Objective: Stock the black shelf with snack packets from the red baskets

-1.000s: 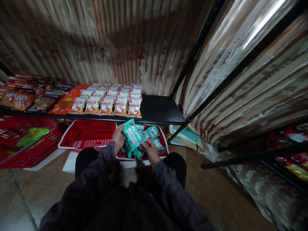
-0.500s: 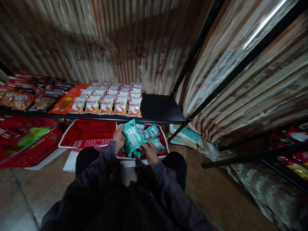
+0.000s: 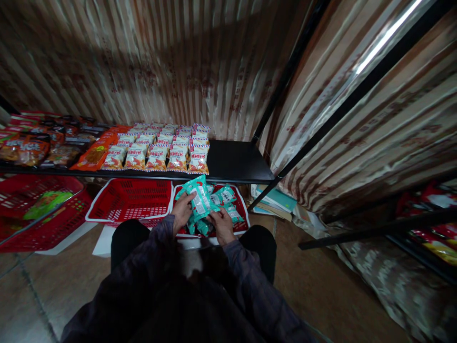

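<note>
A teal snack bag [image 3: 200, 196] is held tilted over a red basket [image 3: 246, 209] with a white rim. My left hand [image 3: 183, 210] is closed on the bag's left side, the thumb lying across its front; its other fingers are partly hidden. At the lower right corner, my right hand [image 3: 222, 226] pinches the same bag between thumb and fingers. More teal bags [image 3: 224, 195] lie loosely in the basket beneath and beside the held one. Part of that pile is covered by my hands.
Above the baskets runs a black shelf [image 3: 237, 159] carrying rows of white-and-orange snack bags [image 3: 157, 157], with orange packs [image 3: 91, 155] farther left. A second red basket [image 3: 130, 200] stands left of mine. Books [image 3: 282, 202] and a black frame post [image 3: 262, 196] are on the right.
My left hand has shifted right and down along the bag, its thumb now farther over the front. The bag has moved slightly right; my right hand keeps its pinch.
</note>
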Motion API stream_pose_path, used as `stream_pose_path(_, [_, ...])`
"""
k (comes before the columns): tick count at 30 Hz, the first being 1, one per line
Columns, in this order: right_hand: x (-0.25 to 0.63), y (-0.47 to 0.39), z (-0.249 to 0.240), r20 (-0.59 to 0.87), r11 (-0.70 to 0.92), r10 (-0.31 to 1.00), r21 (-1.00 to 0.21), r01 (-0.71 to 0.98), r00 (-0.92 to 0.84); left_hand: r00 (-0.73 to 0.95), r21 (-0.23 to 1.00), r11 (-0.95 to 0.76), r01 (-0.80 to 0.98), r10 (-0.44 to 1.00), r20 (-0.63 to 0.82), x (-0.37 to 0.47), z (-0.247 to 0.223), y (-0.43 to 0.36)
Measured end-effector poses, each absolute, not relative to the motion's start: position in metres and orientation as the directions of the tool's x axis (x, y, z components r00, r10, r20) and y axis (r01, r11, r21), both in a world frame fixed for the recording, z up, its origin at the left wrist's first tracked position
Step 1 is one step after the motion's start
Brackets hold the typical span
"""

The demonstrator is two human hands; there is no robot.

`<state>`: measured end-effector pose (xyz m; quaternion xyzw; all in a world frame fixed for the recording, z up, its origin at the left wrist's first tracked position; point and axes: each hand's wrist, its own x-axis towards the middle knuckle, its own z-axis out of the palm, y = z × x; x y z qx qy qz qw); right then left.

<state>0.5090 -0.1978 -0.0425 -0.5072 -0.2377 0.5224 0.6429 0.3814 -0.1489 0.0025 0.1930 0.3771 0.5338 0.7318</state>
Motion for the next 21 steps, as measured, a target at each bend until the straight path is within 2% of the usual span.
stream_pose_path(11, [0.516, -0.201, -0.036, -0.251, -0.101, 0.932, -0.872, -0.479, 0.260, 0.130, 0.729, 0.313, -0.609, 0.946, -0.297, 0.381, 0.004, -0.149])
stream_pose_path(21, [0.519, -0.197, -0.025, -0.217, -0.134, 0.955, -0.925, -0.356, 0.203, 0.190, 0.763, 0.336, -0.552, 0.942, -0.276, 0.380, 0.008, -0.155])
